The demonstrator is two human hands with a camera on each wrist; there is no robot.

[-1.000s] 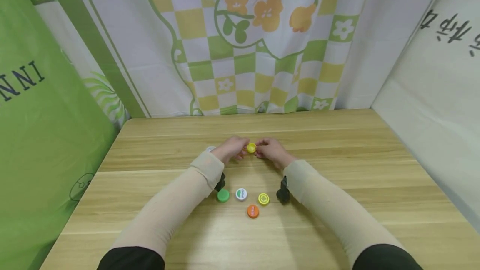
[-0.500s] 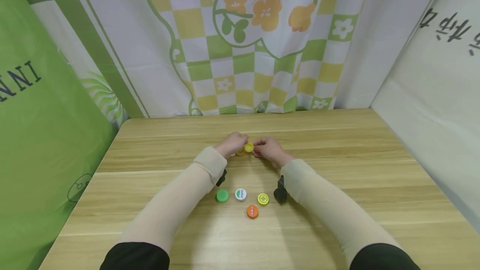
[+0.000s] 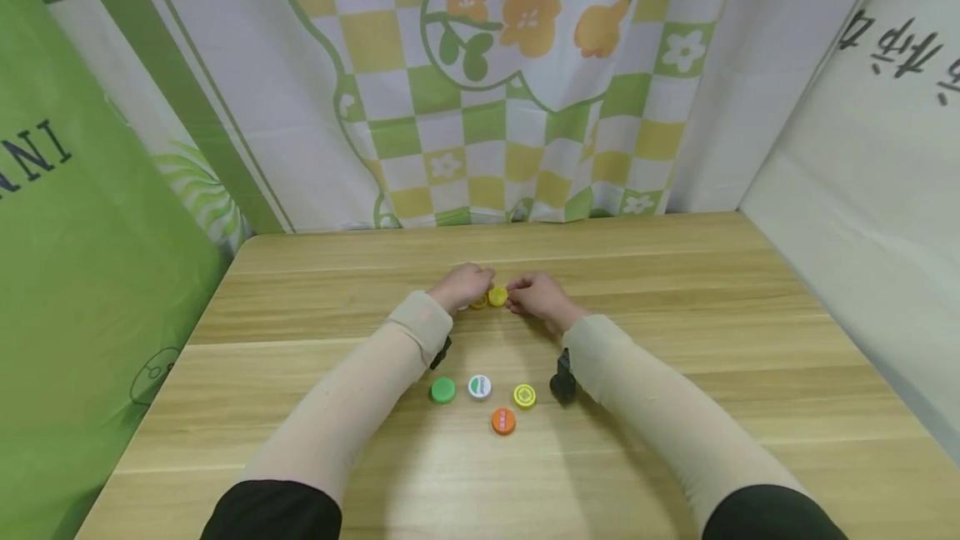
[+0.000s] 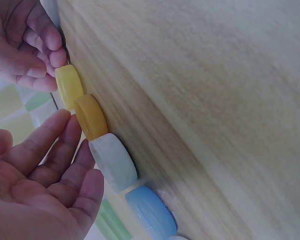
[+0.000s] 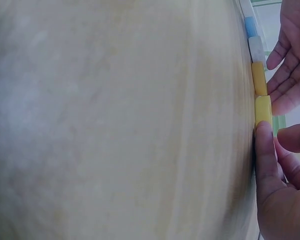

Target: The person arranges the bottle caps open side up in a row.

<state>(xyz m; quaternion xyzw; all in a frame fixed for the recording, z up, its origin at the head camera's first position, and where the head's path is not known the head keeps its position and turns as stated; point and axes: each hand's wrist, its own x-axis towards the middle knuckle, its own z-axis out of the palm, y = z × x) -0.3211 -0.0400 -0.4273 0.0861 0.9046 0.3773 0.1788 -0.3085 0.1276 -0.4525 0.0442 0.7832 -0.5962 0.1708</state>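
A row of bottle caps lies on the table's far part: a yellow cap (image 3: 498,297), an amber cap (image 4: 91,117), a whitish cap (image 4: 114,162) and a blue cap (image 4: 151,212). My left hand (image 3: 462,284) is behind the row with its fingers loosely extended, nearest to the amber and whitish caps; it grips nothing. In the head view it hides part of the row. At the right end, my right hand (image 3: 542,297) touches the yellow cap's edge with a fingertip (image 5: 263,131), while its thumb stays apart from the cap.
Closer to me on the wooden table (image 3: 675,407) lie a green cap (image 3: 443,391), a white cap with a printed top (image 3: 480,387), a yellow ringed cap (image 3: 524,396) and an orange cap (image 3: 503,421). A patterned curtain (image 3: 525,123) hangs behind the table.
The yellow cap shifted slightly left, beside the amber cap, with my right hand following. My left hand drew back from the yellow cap, and the amber cap came into view. The nearer caps stayed put.
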